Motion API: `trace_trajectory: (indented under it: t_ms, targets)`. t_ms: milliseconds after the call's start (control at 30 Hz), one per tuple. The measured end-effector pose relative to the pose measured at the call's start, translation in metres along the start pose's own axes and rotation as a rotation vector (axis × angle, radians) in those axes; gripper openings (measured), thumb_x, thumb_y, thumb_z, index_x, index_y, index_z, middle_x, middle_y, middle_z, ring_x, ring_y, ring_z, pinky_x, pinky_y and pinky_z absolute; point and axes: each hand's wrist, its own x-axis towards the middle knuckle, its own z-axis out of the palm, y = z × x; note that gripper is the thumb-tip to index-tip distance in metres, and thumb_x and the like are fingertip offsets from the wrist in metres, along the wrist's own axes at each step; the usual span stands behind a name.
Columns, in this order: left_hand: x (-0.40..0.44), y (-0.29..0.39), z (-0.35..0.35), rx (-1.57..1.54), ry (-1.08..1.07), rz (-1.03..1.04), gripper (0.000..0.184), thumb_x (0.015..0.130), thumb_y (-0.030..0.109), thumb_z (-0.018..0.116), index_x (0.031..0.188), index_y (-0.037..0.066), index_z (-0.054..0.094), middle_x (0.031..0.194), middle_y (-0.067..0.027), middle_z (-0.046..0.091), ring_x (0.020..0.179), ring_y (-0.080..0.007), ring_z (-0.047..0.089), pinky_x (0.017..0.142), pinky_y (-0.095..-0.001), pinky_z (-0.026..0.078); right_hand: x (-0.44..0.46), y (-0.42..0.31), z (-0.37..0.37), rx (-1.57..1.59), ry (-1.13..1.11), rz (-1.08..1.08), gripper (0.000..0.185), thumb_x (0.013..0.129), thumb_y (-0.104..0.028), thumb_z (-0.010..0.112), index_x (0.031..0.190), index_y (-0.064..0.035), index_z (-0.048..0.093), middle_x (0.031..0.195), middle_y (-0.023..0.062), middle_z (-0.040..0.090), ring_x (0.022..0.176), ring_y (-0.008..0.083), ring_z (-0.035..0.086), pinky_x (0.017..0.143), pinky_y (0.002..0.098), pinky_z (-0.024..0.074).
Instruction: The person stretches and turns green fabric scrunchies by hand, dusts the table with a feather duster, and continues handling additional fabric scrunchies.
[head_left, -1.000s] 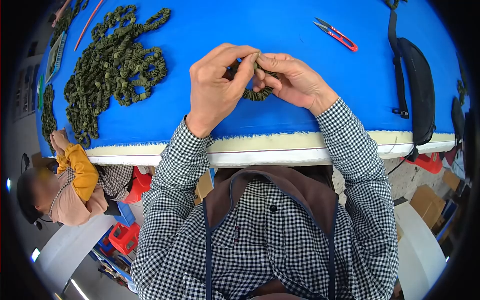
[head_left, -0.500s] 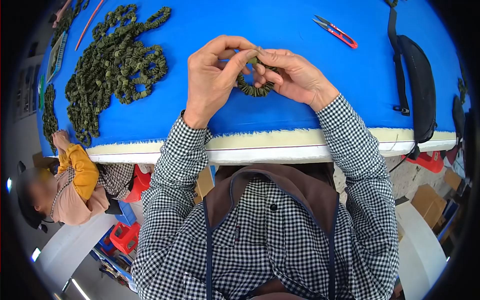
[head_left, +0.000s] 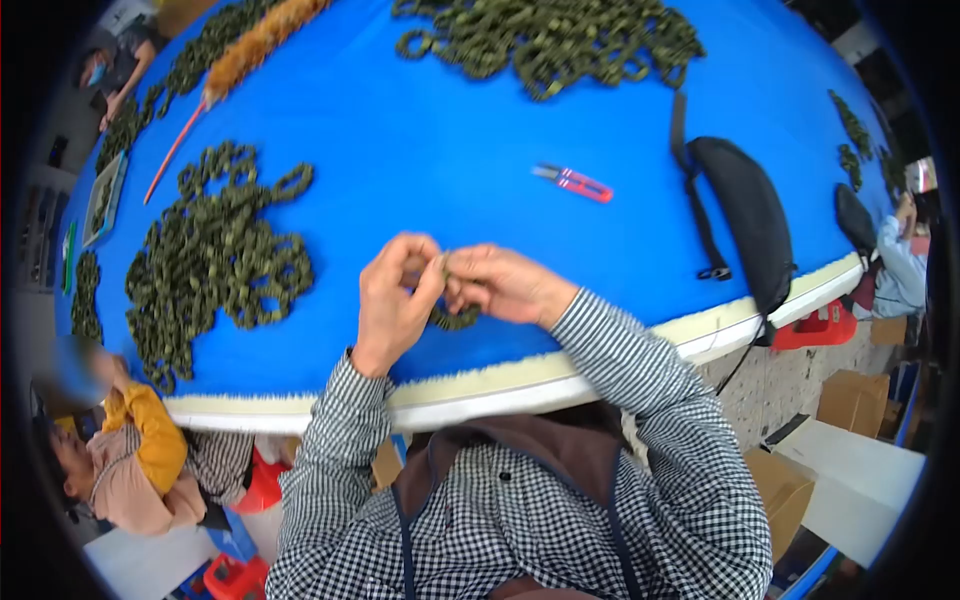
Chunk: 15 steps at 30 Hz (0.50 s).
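A dark green gathered scrunchie (head_left: 455,319) hangs below my fingers, mostly covered by them. My left hand (head_left: 392,305) pinches it between thumb and fingers, a little blurred. Fingertips of my right hand (head_left: 512,284) meet the left ones and are closed on the same scrunchie. Both hands are above the blue table cover (head_left: 400,150), close to its front edge. Beyond them lie red-handled thread snips (head_left: 577,183). To the left spreads a pile of similar green scrunchies (head_left: 215,265).
Another scrunchie heap (head_left: 550,45) lies at the back. A black waist bag (head_left: 740,205) with its strap rests on the right. Far left are a brown feather duster (head_left: 262,45) and a shallow tray (head_left: 104,200). A person in yellow sleeves (head_left: 155,440) sits at left; others are at both sides.
The view has tilted up and turned, so the hands appear lower and the back heap, duster and more people show. Both hands keep their pinch on the scrunchie.
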Motion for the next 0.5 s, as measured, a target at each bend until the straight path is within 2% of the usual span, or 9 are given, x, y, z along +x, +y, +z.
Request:
trace_trajectory:
  t_ms: [33,133,200,267,300,400,500]
  targets:
    - [-0.001,0.003,0.001,-0.053,0.004,-0.056,0.008,0.085,-0.002,0.058,0.091,0.002,0.055,0.070,-0.0029,0.059,0.053,-0.0082,0.051,0.049,-0.0203,0.042,0.000,0.001,-0.001,0.002,-0.017,-0.001,0.024,0.095,-0.020,0.056,0.083,-0.0030,0.065,0.056,0.0014,0.053,0.054,0.0090,0.050,0.066,0.0257,0.0493]
    - [-0.002,0.004,0.001,-0.109,-0.012,-0.024,0.008,0.087,-0.001,0.056,0.094,0.003,0.054,0.069,-0.0027,0.058,0.051,-0.0074,0.049,0.047,-0.0191,0.041,0.002,0.003,-0.002,0.038,-0.044,0.002,0.023,0.095,-0.022,0.057,0.082,-0.0047,0.065,0.060,0.0018,0.055,0.058,0.0095,0.051,0.067,0.0254,0.0454]
    - [-0.002,0.003,0.000,-0.101,0.026,-0.109,0.007,0.089,0.000,0.055,0.093,0.004,0.054,0.070,-0.0023,0.058,0.053,-0.0067,0.049,0.047,-0.0185,0.040,0.001,0.002,0.000,0.053,-0.023,0.017,0.020,0.096,-0.021,0.056,0.087,-0.0056,0.064,0.061,0.0011,0.054,0.062,0.0094,0.052,0.069,0.0253,0.0469]
    - [0.001,0.004,0.004,-0.150,0.081,-0.093,0.005,0.090,0.001,0.054,0.094,0.005,0.054,0.072,-0.0016,0.057,0.055,-0.0063,0.048,0.048,-0.0181,0.039,0.001,0.004,-0.001,0.076,-0.086,-0.021,0.020,0.096,-0.022,0.055,0.086,-0.0069,0.063,0.060,0.0000,0.052,0.060,0.0079,0.050,0.068,0.0234,0.0450]
    - [0.001,0.008,0.003,-0.227,0.065,-0.183,0.005,0.091,0.003,0.055,0.094,0.005,0.054,0.073,-0.0010,0.055,0.059,-0.0069,0.050,0.050,-0.0179,0.040,0.000,0.001,0.002,0.033,-0.116,-0.056,0.020,0.097,-0.021,0.053,0.085,-0.0078,0.061,0.061,-0.0006,0.051,0.060,0.0080,0.049,0.067,0.0222,0.0436]
    - [0.007,0.014,0.001,-0.277,0.015,-0.192,0.009,0.091,0.003,0.055,0.099,0.005,0.053,0.073,-0.0029,0.056,0.060,-0.0088,0.052,0.053,-0.0196,0.042,-0.010,-0.010,0.008,-0.075,-0.058,-0.150,0.022,0.097,-0.022,0.054,0.081,-0.0078,0.061,0.063,0.0003,0.053,0.061,0.0079,0.050,0.064,0.0207,0.0429]
    - [0.006,0.028,0.000,-0.459,-0.148,-0.343,0.017,0.091,0.008,0.060,0.104,0.005,0.050,0.074,-0.0054,0.058,0.061,-0.0109,0.054,0.053,-0.0219,0.045,-0.024,-0.017,0.015,-0.367,-0.027,-0.281,0.024,0.095,-0.021,0.055,0.078,-0.0064,0.062,0.068,0.0035,0.058,0.057,0.0082,0.051,0.058,0.0206,0.0433]
